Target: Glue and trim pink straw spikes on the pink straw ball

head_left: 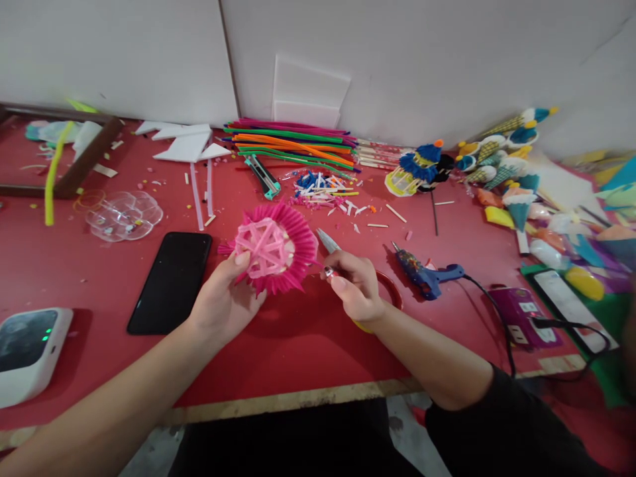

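My left hand (223, 301) is closed round a pink round ornament (275, 246) made of straws, with a lighter pink lattice in its middle and magenta straws fanning out round the rim. I hold it tilted above the red table (298, 338). My right hand (354, 283) grips a pair of scissors (328, 241), whose shut metal blades point up and left toward the ornament's right edge, just short of it. The handles are mostly hidden under my fingers.
A black phone (171, 280) lies left of my hands, a white device (27, 351) at the near left. A glue gun (426, 271) with cable lies right. Coloured straws (293, 142), a box cutter (264, 176), cut scraps (322, 189) and finished ornaments (497, 165) fill the back.
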{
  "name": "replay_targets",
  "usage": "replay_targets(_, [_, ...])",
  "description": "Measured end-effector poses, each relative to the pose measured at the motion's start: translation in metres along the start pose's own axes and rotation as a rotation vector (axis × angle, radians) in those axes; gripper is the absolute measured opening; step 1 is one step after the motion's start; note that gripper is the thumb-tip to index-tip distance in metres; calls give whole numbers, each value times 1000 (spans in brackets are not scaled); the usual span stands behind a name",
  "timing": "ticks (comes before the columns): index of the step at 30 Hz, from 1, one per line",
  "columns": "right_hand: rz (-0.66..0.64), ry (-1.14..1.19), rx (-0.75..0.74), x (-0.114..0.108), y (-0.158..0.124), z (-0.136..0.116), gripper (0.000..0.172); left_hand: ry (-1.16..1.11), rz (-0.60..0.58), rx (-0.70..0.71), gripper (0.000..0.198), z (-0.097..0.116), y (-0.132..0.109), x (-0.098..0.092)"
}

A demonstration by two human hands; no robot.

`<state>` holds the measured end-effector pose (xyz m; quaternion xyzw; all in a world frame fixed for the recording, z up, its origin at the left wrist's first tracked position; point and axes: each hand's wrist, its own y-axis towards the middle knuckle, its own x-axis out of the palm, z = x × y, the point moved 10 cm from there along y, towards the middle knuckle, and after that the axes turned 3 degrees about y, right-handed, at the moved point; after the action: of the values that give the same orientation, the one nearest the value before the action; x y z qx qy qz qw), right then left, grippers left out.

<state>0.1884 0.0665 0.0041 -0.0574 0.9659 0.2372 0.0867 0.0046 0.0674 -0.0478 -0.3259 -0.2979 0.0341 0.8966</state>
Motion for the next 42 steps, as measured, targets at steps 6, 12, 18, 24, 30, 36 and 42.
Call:
replay_targets(6, [22,97,18,0,-2,5,23,-32,56,58,33,3,2,-3])
replay_targets(12, [23,93,48,0,-6,15,33,24,65,59,36,3,1,-3])
replay_targets(18, [24,63,9,-1,-3,10,33,16,102,27,30,1,1,-5])
replay_targets(24, [11,2,-25,3,-1,4,32,-4,152,6,12,1,-2,-5])
replay_targets(30, [36,45,39,1,-3,8,32,13,151,8,15,0,0,-7])
replay_targets(36, [-47,-16,-76,12,0,-11,28,-18,129,22,11,3,-2,-2])
replay_targets(42, [-38,-47,-69,12,1,-8,32,-21,99,20,8,2,1,1])
